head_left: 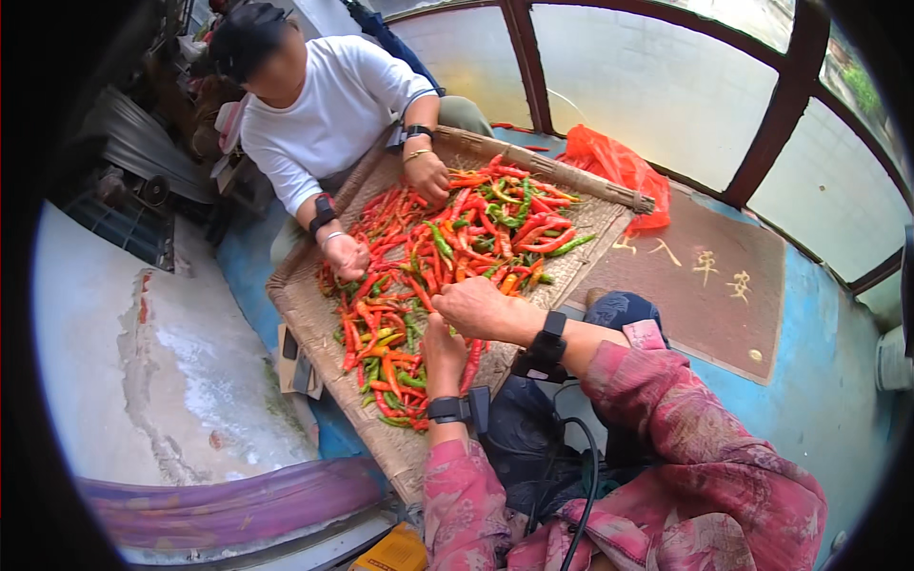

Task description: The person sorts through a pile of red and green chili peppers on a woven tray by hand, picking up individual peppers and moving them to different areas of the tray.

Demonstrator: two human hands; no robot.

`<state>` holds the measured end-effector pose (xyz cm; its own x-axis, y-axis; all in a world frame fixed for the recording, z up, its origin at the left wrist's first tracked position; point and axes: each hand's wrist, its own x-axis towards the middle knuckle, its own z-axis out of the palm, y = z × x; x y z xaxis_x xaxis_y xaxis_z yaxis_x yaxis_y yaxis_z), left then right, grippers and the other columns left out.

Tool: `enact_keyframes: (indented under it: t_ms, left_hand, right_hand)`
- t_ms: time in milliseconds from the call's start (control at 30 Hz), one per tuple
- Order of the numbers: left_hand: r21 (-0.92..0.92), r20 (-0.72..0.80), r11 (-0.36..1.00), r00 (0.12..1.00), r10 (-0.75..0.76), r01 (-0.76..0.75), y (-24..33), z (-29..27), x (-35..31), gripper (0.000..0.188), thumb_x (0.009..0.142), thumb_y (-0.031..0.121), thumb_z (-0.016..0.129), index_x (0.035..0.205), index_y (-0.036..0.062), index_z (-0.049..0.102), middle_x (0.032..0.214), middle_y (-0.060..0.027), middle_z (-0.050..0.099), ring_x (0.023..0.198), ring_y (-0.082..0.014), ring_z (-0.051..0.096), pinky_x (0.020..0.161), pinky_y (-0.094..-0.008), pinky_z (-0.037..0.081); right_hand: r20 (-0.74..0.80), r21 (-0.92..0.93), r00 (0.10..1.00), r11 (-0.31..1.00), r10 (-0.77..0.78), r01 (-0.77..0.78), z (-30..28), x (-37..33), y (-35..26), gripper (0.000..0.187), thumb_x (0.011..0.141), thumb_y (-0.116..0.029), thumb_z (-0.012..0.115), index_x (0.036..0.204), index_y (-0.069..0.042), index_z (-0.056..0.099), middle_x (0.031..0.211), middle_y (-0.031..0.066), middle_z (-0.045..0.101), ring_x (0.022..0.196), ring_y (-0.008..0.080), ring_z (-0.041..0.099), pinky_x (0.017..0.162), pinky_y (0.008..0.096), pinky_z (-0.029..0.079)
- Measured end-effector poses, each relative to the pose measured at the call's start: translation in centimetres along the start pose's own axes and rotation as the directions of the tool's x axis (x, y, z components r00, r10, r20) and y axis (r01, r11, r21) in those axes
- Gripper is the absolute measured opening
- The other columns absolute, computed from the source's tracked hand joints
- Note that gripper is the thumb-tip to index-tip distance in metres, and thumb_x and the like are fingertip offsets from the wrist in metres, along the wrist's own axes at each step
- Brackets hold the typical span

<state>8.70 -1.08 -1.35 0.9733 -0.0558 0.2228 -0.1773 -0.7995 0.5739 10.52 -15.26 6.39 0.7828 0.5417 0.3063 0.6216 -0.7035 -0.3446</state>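
Note:
A wide woven bamboo tray [328, 338] carries a heap of chili peppers [495, 228], mostly red with some green and orange ones. Over the near side of the heap, my right hand [481, 306] is closed in a fist, its fingertips turned out of sight. Just below and left of it, my left hand [443, 357] is raised with its fingers drawn together, close to the right hand. Whatever lies in either hand is too hidden to make out. Beside my left palm a red chili pepper [470, 366] lies on the tray.
Across the tray sits a person [328, 105] in a white top and dark cap, both hands at the peppers. A red plastic bag [614, 171] lies behind the tray's right corner. Right of it is a brown doormat [705, 285]. A purple roll [238, 509] lies lower left.

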Motion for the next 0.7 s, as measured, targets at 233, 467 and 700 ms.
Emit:
enact_keyframes:
  t_ms: [233, 467, 700]
  left_hand:
    - [-0.033, -0.019, 0.96, 0.96, -0.278, 0.277, 2.0, -4.0, -0.7, 0.018, 0.072, 0.006, 0.056, 0.087, -0.0003, 0.048, 0.075, -0.0231, 0.057, 0.072, -0.0402, 0.055, 0.067, -0.0433, 0.043]
    - [-0.702, -0.12, 0.677, 0.9, -0.419, 0.221, 1.6, -4.1, -2.7, 0.018, 0.08, 0.009, 0.056, 0.093, 0.0014, 0.046, 0.078, -0.0057, 0.054, 0.064, -0.0126, 0.051, 0.058, -0.0269, 0.042]
    - [-0.835, -0.092, 0.519, 0.885, -0.456, 0.181, 5.6, -5.1, -3.6, 0.022, 0.085, 0.009, 0.054, 0.101, 0.0021, 0.041, 0.086, -0.0067, 0.055, 0.069, -0.009, 0.054, 0.059, -0.0211, 0.045]
  right_hand:
    - [0.023, 0.001, 0.999, 1.0, -0.025, 0.025, 1.4, 0.3, 0.0, 0.014, 0.073, -0.015, 0.059, 0.075, -0.002, 0.054, 0.065, 0.0143, 0.059, 0.06, 0.0309, 0.061, 0.051, 0.0426, 0.047]
    - [0.175, 0.281, 0.978, 0.947, 0.112, -0.159, 2.7, 0.7, -0.9, 0.038, 0.084, -0.035, 0.055, 0.07, 0.0, 0.058, 0.062, 0.0203, 0.058, 0.06, 0.0371, 0.059, 0.055, 0.0458, 0.047]
    - [0.19, 0.663, 0.97, 0.709, 0.149, -0.239, 3.6, 0.6, -0.8, 0.042, 0.089, -0.032, 0.049, 0.073, 0.005, 0.06, 0.062, 0.0216, 0.057, 0.056, 0.0353, 0.057, 0.055, 0.043, 0.045]
